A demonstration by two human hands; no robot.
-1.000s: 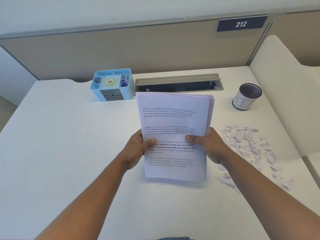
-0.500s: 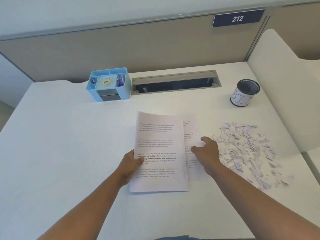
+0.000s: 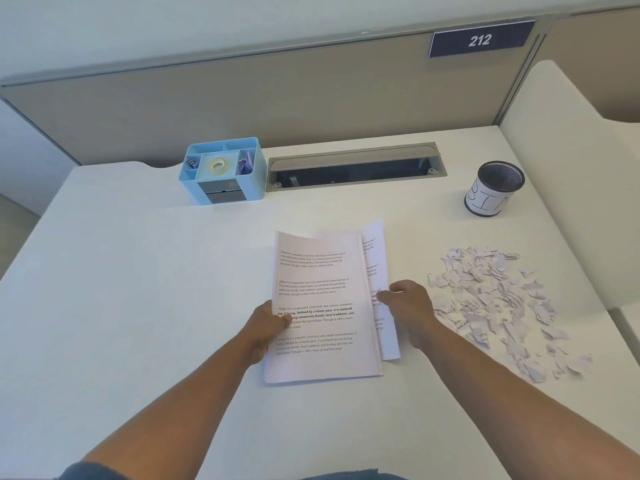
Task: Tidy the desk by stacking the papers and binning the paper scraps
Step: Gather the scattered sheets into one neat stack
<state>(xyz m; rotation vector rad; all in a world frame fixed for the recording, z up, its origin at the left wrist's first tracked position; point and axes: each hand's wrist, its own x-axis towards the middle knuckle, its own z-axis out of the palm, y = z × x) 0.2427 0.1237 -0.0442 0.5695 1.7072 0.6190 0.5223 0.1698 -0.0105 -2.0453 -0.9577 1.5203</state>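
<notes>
Between my hands, the white printed paper stack (image 3: pixel 322 306) lies on the white desk (image 3: pixel 138 289), one sheet (image 3: pixel 377 258) jutting right.
My left hand (image 3: pixel 263 327) pinches the stack's edge; my right hand (image 3: pixel 408 306), fingers curled, presses the stray sheet, so I'd slide it left until edges match, torn scraps (image 3: pixel 495 299) just beyond.

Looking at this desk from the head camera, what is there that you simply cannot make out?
- Inside of the mesh bin: head view, its own rim hides the bottom.
- Sheets under the top page of the paper stack: covered; their count is unclear.
- Writing on the paper scraps: too small.
- Small items in the blue organizer: too small to name, apart from a tape roll.
- Right hand fingertips: curled out of sight on the offset sheet.
</notes>
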